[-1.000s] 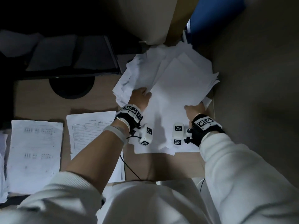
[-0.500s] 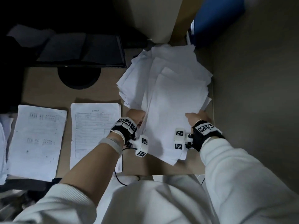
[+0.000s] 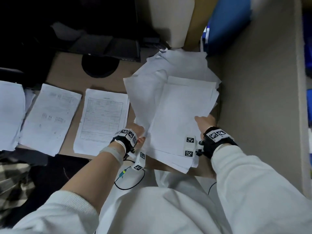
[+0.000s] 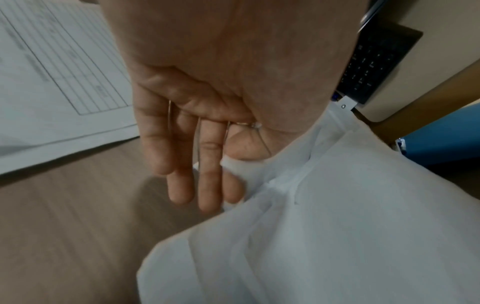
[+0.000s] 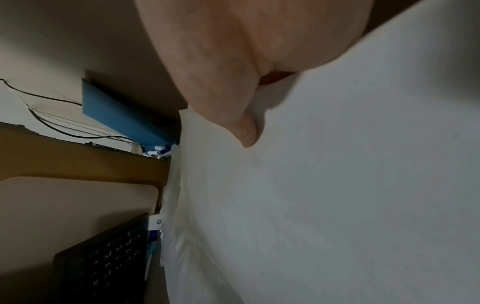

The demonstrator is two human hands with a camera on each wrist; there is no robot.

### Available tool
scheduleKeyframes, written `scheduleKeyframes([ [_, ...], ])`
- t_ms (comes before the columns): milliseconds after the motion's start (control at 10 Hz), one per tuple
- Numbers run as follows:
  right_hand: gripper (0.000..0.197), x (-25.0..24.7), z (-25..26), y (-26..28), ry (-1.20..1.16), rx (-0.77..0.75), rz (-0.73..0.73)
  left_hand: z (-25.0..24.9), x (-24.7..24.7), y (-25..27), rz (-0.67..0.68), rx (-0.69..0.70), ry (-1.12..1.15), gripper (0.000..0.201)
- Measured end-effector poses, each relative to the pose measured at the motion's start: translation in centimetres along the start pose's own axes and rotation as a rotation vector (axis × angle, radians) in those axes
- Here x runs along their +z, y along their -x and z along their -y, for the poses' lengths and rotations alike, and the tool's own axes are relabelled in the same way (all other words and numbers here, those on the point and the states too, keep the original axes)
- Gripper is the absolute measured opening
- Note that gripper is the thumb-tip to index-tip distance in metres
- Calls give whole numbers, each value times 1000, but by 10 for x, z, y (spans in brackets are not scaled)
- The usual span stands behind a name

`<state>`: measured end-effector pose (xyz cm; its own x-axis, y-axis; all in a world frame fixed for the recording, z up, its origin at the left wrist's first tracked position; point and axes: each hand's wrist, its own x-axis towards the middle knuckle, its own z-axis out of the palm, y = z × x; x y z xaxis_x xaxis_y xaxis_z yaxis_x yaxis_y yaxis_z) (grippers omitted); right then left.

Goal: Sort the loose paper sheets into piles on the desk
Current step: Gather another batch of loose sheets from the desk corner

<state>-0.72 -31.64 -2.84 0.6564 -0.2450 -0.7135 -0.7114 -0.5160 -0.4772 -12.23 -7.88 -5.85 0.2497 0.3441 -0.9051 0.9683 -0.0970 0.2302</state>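
— At the far left of the wooden desk (image 3: 70,76), what lies there?

— A white pile of sheets (image 3: 10,114) at the edge, then a faintly printed pile (image 3: 49,119) just beside it, then a sheet with a ruled form (image 3: 103,122). All three lie flat.

— And the left hand (image 3: 139,133)?

— It holds the left edge of the big stack of loose white sheets (image 3: 177,115). In the left wrist view the fingers (image 4: 207,174) reach nearly straight under the paper, with the thumb hidden above it.

— Where is that stack?

— Right of the ruled form, its near end off the desk and overhanging the near edge, tilted between both hands.

— The right hand (image 3: 205,122)?

— Its thumb (image 5: 244,131) presses on the top sheet at the right edge; the fingers are hidden beneath. A dark keyboard (image 5: 109,257) sits behind.
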Motion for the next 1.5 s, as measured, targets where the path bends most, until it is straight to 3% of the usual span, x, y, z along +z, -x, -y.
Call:
scheduleKeyframes([
  [200, 30, -2, 16, -6, 7, -39, -28, -24, -23, -2, -241, 241, -20, 46],
  [400, 29, 2, 41, -18, -109, -67, -41, -49, -39, -16, -249, 279, -160, 24],
  [600, 40, 18, 78, -23, -191, -164, -99, -59, -45, -36, -90, 294, -275, 47],
  [700, 38, 37, 87, -31, -113, -144, -11, -67, -49, -50, 16, 273, 15, 41],
  [800, 48, 61, 88, -34, -7, -50, 139, -67, -44, -72, 136, 217, 324, 57],
  [900, 105, 70, 92, -29, 232, 98, 128, -83, -45, -42, 153, 268, 397, 51],
  [1000, 105, 69, 95, -27, 216, 175, 132, -86, -38, -44, 146, 283, 280, 63],
  [1100, 98, 63, 93, -28, 159, 189, 162, -90, -35, -48, 164, 274, 272, 87],
  [1200, 84, 53, 90, -26, 194, 182, 183, -86, -29, -54, 139, 270, 230, 84],
  [1300, 57, 49, 89, -24, 282, 183, 121, -92, -22, -44, 155, 309, 244, 46],
  [1400, 47, 41, 97, -31, 286, 89, -62, -105, -17, -30, 202, 314, 250, 35],
  [1500, 44, 36, 116, -40, 308, -50, -103, -104, -22, -37, 136, 263, 336, 39],
])
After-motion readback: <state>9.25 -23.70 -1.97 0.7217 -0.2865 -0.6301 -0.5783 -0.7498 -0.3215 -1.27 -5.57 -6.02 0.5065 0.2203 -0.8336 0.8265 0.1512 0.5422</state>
